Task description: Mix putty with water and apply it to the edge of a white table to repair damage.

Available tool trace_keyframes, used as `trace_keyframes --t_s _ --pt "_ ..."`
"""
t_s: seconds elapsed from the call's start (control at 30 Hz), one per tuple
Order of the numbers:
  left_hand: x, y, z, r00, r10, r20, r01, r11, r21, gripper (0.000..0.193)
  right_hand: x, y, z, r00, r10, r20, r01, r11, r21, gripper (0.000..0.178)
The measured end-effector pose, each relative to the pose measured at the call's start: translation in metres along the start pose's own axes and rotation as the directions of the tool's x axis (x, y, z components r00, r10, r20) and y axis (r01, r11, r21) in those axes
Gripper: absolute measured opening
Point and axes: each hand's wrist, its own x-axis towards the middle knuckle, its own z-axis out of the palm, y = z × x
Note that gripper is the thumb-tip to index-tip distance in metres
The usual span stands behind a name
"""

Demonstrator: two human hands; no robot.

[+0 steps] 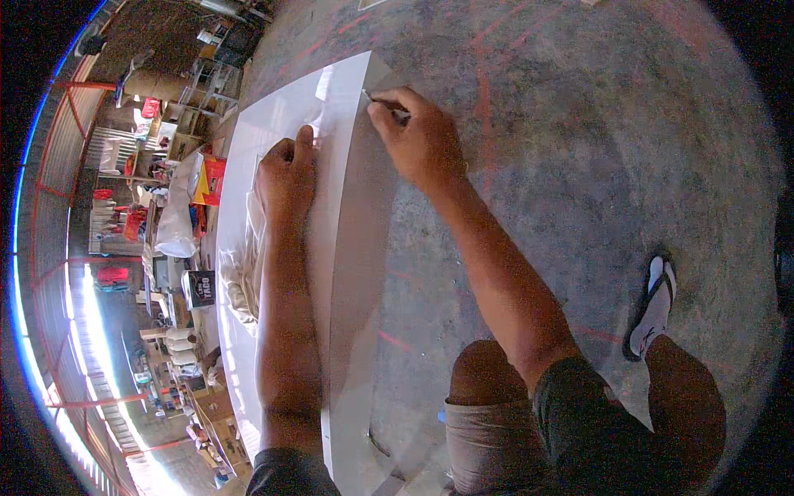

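Observation:
A long white box-like panel [343, 165] stretches away in front of me, its narrow side facing right. Over its top, my left hand [286, 175] is closed with the thumb up. A crumpled off-white cloth [241, 285] lies beside the left forearm and runs up to that fist, which appears to grip its end. At the panel's far right edge, my right hand [420, 136] pinches a small thin piece [368, 96] between thumb and forefinger. Its tip is at the edge; its kind is too small to tell.
Grey concrete floor [562, 190] with red lines spreads to the right. My sandalled foot [653, 306] stands there. Left of the panel are a dark tin [198, 289], a red and yellow container [209, 180], a pale sack [178, 215] and cluttered shelves.

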Motion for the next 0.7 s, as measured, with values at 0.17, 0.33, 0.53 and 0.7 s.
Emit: trace_keyframes --t_s 0.17,0.33,0.53,0.7 --pt "0.002 -0.004 0.003 0.999 -0.033 -0.001 0.033 0.999 -0.022 0.063 -0.009 0.0 0.0 0.989 0.11 0.103 -0.106 0.993 -0.05 0.031" --pt "0.008 -0.01 0.009 0.997 0.005 -0.072 -0.006 1.0 -0.019 0.061 -0.009 0.001 0.002 1.0 -0.005 -0.023 0.004 0.999 -0.05 0.029" --pt "0.009 -0.015 0.01 0.998 0.018 -0.067 -0.02 0.999 -0.038 0.062 -0.01 0.003 0.001 1.0 0.001 0.022 -0.002 1.0 0.027 0.029" --pt "0.006 -0.012 0.009 0.997 0.006 -0.079 -0.009 0.999 -0.041 0.062 -0.006 0.005 -0.001 0.999 -0.005 0.044 0.005 1.0 -0.012 0.029"
